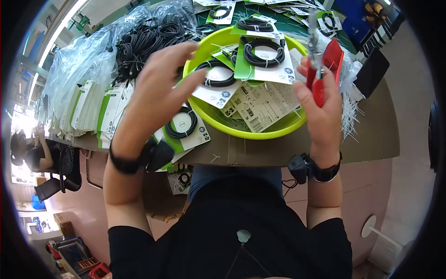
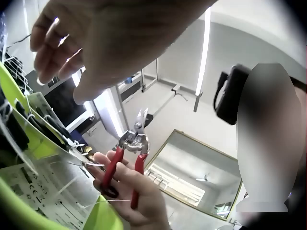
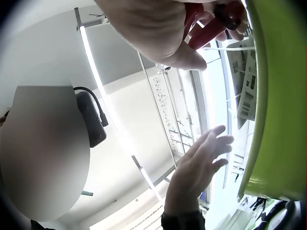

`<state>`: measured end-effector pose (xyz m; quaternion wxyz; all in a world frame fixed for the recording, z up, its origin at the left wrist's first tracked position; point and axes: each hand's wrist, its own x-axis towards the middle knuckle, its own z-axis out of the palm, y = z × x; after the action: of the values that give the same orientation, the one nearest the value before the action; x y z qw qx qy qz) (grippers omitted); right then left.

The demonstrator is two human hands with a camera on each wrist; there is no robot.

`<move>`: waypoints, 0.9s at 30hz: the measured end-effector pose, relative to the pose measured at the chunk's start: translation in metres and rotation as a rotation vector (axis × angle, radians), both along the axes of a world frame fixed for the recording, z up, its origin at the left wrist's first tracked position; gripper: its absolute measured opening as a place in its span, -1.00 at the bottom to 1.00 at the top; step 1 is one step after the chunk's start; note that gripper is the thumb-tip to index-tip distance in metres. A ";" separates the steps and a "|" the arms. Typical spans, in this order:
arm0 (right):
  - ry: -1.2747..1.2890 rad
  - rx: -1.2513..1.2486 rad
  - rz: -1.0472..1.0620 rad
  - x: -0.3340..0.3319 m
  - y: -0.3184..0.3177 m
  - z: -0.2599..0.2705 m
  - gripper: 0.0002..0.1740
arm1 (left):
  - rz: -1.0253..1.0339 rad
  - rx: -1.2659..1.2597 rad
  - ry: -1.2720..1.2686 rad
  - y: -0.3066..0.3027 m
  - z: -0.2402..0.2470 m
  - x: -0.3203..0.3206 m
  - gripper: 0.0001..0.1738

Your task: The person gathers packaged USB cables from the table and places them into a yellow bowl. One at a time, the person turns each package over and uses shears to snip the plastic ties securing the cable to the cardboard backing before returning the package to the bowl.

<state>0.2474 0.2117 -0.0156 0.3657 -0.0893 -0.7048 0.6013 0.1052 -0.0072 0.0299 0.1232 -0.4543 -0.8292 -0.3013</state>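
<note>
My left hand is raised at the basin's left rim, fingers spread and holding nothing. My right hand holds red-handled cutting pliers over the right rim. Their metal blades point up, and in the left wrist view the two red handles stand apart across the fingers. Between the hands is a yellow-green basin filled with carded cables. On top lies a green-and-white card bearing a black coiled cable. Another carded coil lies beside my left fingertips, and a card shows its printed back.
A heap of loose black cables and clear plastic bags lie at the left. Stacked cards stand in front of them. Right of the basin are a red brush and white cable ties. A person sits far left.
</note>
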 end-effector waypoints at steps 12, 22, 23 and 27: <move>-0.130 -0.055 0.209 0.016 0.002 -0.003 -0.53 | 0.090 -0.557 -0.397 0.085 0.006 -0.048 -0.51; 0.095 -0.024 0.186 0.022 0.002 -0.002 -0.50 | -0.499 0.663 -1.516 -0.004 -0.002 0.004 -0.37; 0.099 -0.028 0.189 0.022 -0.001 -0.002 -0.50 | -0.494 0.661 -1.512 -0.004 -0.011 0.008 -0.37; 0.027 0.243 0.108 0.028 -0.006 0.001 -0.46 | -0.720 1.048 -1.878 0.007 -0.039 0.031 -0.21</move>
<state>0.2758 0.2061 -0.0150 0.3505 0.0020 -0.7712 0.5314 0.1360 0.0002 -0.0095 -0.4663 -0.1530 -0.1866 -0.8511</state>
